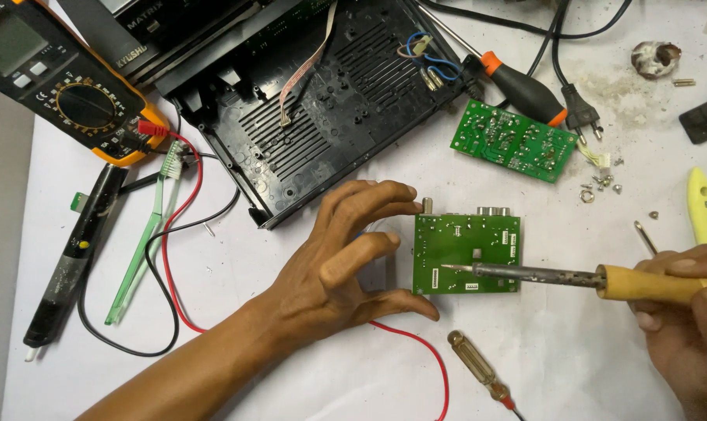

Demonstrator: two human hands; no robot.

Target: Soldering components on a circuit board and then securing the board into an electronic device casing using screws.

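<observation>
A green circuit board with sockets along its far edge lies flat on the white table. My left hand grips its left edge between thumb and fingers. My right hand holds a soldering iron by its yellow wooden handle. The iron's metal tip rests over the left half of the board.
A black open device casing lies at the back, a second green board beside it. A yellow multimeter with red and black leads sits far left, near a green toothbrush and black pen tool. Screwdrivers, a plug, loose screws.
</observation>
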